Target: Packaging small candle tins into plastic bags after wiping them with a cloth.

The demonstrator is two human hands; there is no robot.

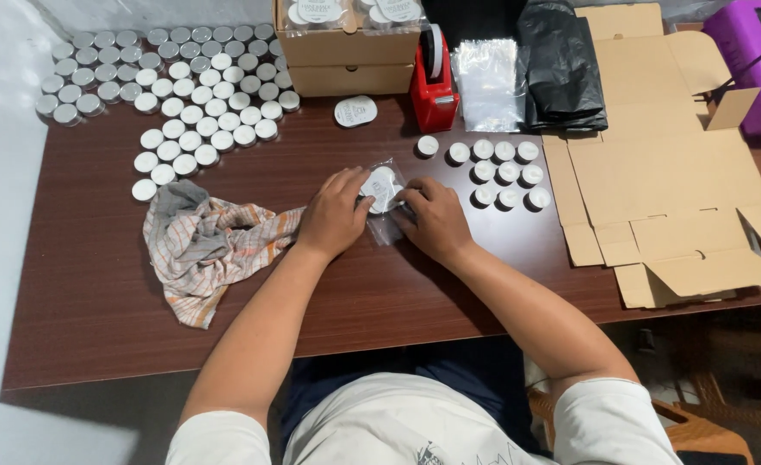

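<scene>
A small round white tin [382,185] lies inside a clear plastic bag [386,226] at the middle of the dark brown table [96,293]. My left hand [336,213] rests on the left side of the bag, fingers on the tin. Pressing the bag's right edge, my right hand [433,220] has its fingers curled on the plastic. Both hands grip the bagged tin flat against the tabletop.
Many round tins [174,95] cover the back left. A striped cloth [208,245] lies left of my hands. Several tins [505,172], a red tape dispenser [434,86], clear bags [486,82], black bags [561,65], cardboard boxes [346,52] and flat cardboard [665,172] lie behind and right.
</scene>
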